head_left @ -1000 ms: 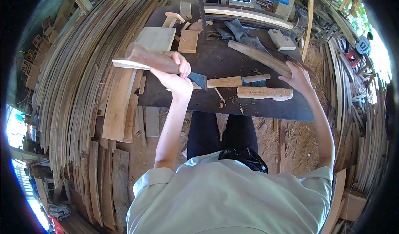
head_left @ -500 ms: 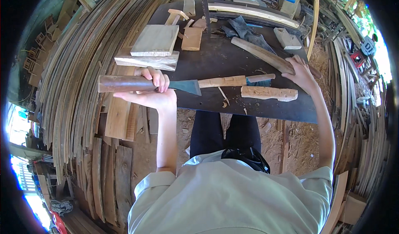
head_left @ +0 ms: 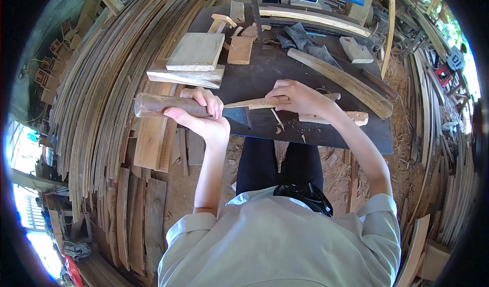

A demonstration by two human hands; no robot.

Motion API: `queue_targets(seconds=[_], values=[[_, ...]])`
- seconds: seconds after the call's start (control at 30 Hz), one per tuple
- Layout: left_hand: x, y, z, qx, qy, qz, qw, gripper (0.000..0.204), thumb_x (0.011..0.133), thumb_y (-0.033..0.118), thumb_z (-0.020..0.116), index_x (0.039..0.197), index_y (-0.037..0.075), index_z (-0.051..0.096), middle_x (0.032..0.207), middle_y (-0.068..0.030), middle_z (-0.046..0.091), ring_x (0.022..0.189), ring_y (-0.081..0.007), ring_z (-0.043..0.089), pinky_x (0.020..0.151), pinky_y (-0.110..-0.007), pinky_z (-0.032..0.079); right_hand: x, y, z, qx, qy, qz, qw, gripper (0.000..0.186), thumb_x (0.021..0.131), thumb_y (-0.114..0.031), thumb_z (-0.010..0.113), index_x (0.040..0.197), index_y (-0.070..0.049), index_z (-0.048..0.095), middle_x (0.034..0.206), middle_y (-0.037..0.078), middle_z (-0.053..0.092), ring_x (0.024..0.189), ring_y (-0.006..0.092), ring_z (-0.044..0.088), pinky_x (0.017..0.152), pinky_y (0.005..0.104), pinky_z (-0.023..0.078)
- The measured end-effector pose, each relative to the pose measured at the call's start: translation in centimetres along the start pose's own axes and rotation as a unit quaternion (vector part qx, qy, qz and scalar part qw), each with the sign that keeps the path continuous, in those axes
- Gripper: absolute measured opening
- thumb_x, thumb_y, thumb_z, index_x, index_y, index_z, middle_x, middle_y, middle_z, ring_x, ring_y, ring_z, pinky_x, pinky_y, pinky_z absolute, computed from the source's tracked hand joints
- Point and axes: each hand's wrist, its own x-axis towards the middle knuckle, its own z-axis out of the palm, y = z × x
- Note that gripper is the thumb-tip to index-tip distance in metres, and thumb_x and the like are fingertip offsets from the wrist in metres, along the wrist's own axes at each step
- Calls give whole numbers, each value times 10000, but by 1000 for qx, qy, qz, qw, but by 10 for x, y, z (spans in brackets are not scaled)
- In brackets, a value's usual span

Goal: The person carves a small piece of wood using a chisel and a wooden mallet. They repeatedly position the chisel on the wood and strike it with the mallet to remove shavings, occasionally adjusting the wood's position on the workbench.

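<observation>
My left hand (head_left: 204, 116) is wrapped around the thick brown wooden handle (head_left: 158, 105) of a chisel. Its wide dark blade (head_left: 240, 116) points right over the table's near edge. My right hand (head_left: 298, 97) closes its fingers on a slim, pale, tapered wooden piece (head_left: 257, 103), whose left tip reaches above the blade. Below the right forearm, a pale block with carved edges (head_left: 356, 118) lies on the table, partly covered by the arm. Wood shavings (head_left: 278, 130) lie near it.
A long curved timber (head_left: 341, 80) slants across the right of the dark table (head_left: 254, 65), beside a dark stick (head_left: 379, 83). Square boards (head_left: 193, 51) and offcuts (head_left: 239, 50) sit at the left and back. Long wood strips (head_left: 102, 93) are piled along the left.
My right hand has let go of the timber at the right and moved left onto the tapered wooden piece. The timber's near end has swung toward me. My left hand still holds the chisel.
</observation>
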Motion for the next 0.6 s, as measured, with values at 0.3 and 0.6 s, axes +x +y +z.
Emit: queue_targets(seconds=[0.3,0.6], values=[[4,-3,22,-6,-15,-7,1000,732,736,849,355,664,122,378,505,30,348,383,-66,334,374,-201,213,10,17,-3,61,-50,7,997,214,915,-160,554,1050,-18,642,973,132,574,888,294,586,791,367,461],[12,-9,27,25,-26,1,999,754,721,856,390,650,106,369,506,19,343,400,-82,333,396,-210,201,1,14,14,-45,8,23,999,224,916,-161,539,1090,-31,595,969,87,511,979,252,547,861,397,430]])
